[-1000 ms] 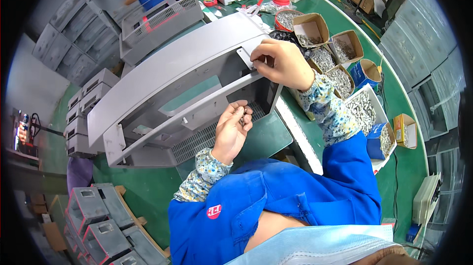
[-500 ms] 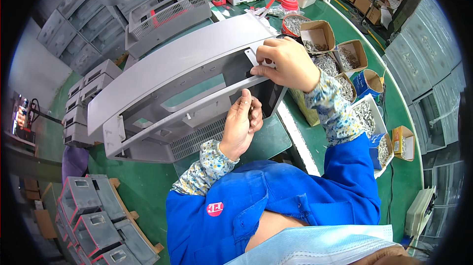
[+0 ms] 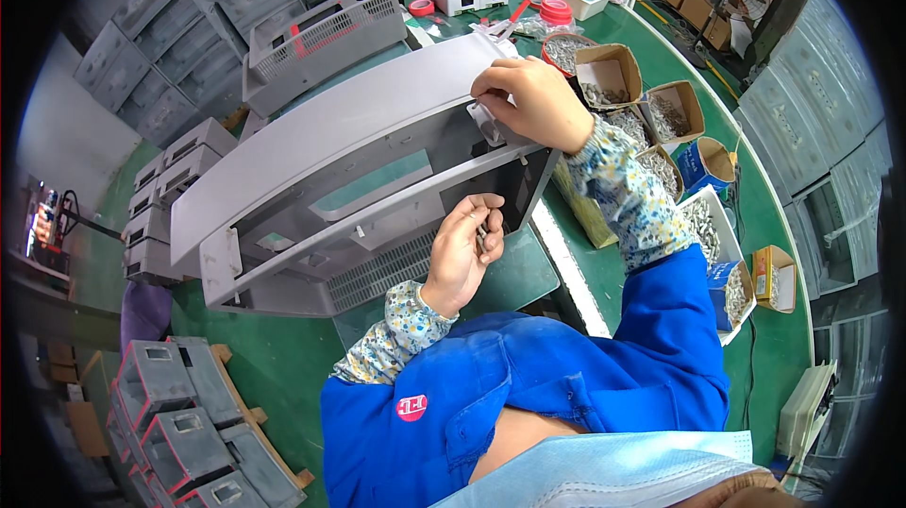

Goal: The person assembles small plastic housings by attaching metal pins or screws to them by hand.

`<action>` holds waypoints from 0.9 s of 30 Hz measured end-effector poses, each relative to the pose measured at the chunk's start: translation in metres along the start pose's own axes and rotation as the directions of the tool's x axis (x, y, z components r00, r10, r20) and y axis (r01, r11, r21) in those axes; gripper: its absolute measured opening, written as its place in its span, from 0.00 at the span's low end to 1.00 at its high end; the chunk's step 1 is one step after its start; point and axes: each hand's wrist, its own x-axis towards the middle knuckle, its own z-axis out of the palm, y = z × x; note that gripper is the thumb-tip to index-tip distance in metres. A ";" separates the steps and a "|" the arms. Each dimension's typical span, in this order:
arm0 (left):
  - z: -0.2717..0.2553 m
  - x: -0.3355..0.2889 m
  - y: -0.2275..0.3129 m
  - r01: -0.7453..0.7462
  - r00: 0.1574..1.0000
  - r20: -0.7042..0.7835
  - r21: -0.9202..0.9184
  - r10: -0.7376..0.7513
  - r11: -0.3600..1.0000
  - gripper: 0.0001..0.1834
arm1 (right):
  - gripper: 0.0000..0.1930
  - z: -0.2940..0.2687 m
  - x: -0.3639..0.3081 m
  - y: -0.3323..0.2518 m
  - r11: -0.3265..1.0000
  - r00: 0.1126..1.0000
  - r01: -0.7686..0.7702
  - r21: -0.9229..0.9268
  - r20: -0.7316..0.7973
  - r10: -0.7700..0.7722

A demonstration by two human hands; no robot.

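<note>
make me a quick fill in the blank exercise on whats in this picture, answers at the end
1. The right hand is at the ____ end of the large gray housing.
2. In the picture, the left hand appears ____ down than the right hand.
3. The person's jacket is coloured ____.
4. The open cardboard boxes hold many small ____ parts.

Missing words: right; lower; blue; metal.

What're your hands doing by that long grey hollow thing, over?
Right hand: at right end of long grey hollow housing. Left hand: half-curled near it, contents unclear. Right hand partly blocks view.
</note>
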 end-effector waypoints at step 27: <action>-0.047 0.015 -0.062 -0.295 0.913 0.058 0.779 0.404 0.554 0.24 | 0.07 0.055 -0.149 -0.061 0.947 0.968 -0.250 0.202 0.076 0.240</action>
